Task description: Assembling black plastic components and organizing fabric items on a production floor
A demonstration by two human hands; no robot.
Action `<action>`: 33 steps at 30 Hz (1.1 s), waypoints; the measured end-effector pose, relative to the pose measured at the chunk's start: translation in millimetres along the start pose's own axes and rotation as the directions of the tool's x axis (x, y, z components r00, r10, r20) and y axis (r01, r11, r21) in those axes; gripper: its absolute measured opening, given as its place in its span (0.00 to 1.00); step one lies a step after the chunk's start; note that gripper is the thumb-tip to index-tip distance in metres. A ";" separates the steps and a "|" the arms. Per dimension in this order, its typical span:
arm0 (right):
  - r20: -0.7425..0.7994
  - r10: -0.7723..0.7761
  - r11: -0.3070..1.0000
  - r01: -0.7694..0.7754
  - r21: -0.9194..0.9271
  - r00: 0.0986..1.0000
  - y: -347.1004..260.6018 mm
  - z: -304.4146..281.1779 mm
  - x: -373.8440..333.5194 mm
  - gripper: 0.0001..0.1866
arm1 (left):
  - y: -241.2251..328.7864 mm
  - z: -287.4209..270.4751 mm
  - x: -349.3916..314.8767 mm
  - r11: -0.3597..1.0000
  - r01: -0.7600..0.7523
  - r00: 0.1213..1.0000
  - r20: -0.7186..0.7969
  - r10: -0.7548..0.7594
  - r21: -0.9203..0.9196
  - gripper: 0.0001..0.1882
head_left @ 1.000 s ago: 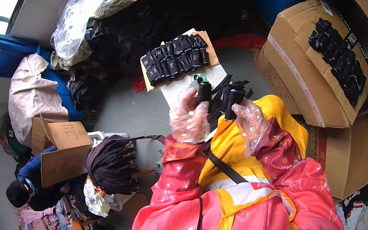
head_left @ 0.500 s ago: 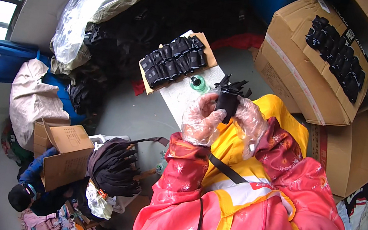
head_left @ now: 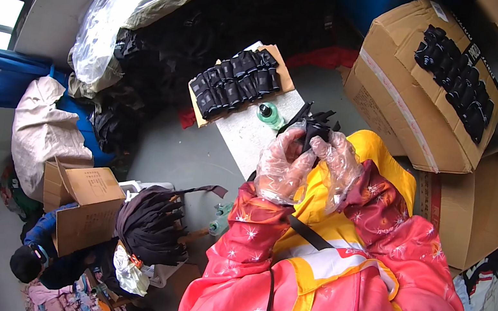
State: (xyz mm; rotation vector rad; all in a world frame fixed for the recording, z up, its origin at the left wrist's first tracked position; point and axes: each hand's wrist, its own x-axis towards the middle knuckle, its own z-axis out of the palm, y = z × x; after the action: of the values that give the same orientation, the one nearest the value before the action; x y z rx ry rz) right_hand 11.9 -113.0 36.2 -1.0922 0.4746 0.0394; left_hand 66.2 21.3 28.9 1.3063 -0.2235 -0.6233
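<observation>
Both my hands, in clear plastic gloves, meet in front of my lap around a bundle of black fabric strips (head_left: 317, 127). Loose strip ends stick out beyond the fingers. My left hand (head_left: 283, 166) curls against its near left side, while the fingers of my right hand (head_left: 340, 161) press on it from the right. Much of the bundle is hidden by the fingers. Just past my left hand stands a green bottle with a dark cap (head_left: 270, 115). Behind that, rows of similar small black rolls (head_left: 234, 83) lie on a cardboard sheet (head_left: 284, 75).
A white board (head_left: 238, 144) lies under the bottle. At right, a large carton (head_left: 396, 91) carries more black rolls (head_left: 455, 81), beside an open carton (head_left: 472, 204). Black strips (head_left: 153, 225) hang at lower left near an opened box (head_left: 90, 215) and a person (head_left: 41, 253).
The black bundle has tipped from upright, and its broad smooth face is now mostly covered. My left hand has shifted slightly right, closer to my right hand, whose fingers have moved over the bundle.
</observation>
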 end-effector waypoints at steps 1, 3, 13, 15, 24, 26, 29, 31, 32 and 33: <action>0.008 -0.019 0.999 0.019 -0.035 1.000 2.6 -1.5 0.1 0.19 | -0.4 -0.7 0.0 1.000 0.010 1.000 0.018 -0.009 -0.003 0.24; 0.043 -0.063 0.998 0.063 -0.005 0.997 9.0 -4.8 2.7 0.20 | 3.3 -4.3 0.2 0.991 -0.018 0.997 0.071 0.008 0.135 0.24; 0.192 -0.106 0.986 0.128 -0.105 0.976 27.8 -10.6 10.2 0.32 | 64.0 -18.7 26.1 0.777 -0.120 0.912 0.379 -0.160 0.618 0.15; 0.188 -0.084 0.996 0.078 0.037 0.979 29.4 -8.4 9.9 0.33 | 71.7 -19.6 29.5 0.746 -0.174 0.936 0.343 -0.077 0.643 0.13; 0.252 0.013 0.779 -0.168 0.604 0.968 32.7 -13.8 17.1 0.27 | 50.5 -26.4 43.6 0.792 -0.292 0.943 0.298 0.146 0.535 0.10; 0.175 0.114 0.703 -0.204 0.682 0.978 35.3 -13.3 17.3 0.26 | 40.4 -27.4 46.2 0.843 -0.232 0.949 0.305 0.086 0.486 0.10; 0.178 0.183 0.631 -0.255 0.733 0.967 37.8 -14.3 17.0 0.24 | 28.5 -29.3 53.3 0.924 -0.087 0.946 0.320 -0.040 0.372 0.11; 0.242 0.188 0.573 -0.307 0.760 0.952 38.5 -15.4 17.2 0.23 | 22.3 -30.3 58.5 0.952 0.056 0.938 0.311 -0.153 0.301 0.11; 0.286 0.182 0.527 -0.339 0.779 0.941 38.6 -15.9 17.4 0.22 | 19.8 -31.0 60.2 0.954 0.068 0.943 0.294 -0.156 0.291 0.11; 0.327 0.174 0.481 -0.370 0.795 0.929 38.9 -16.6 18.1 0.21 | 17.1 -31.7 61.4 0.953 0.083 0.946 0.278 -0.168 0.293 0.11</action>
State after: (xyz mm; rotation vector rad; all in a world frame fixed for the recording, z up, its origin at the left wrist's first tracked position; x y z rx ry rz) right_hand 12.2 -112.5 -9.8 -0.0028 0.3991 0.1848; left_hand 137.1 16.2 25.0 1.5007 -0.4938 -0.9284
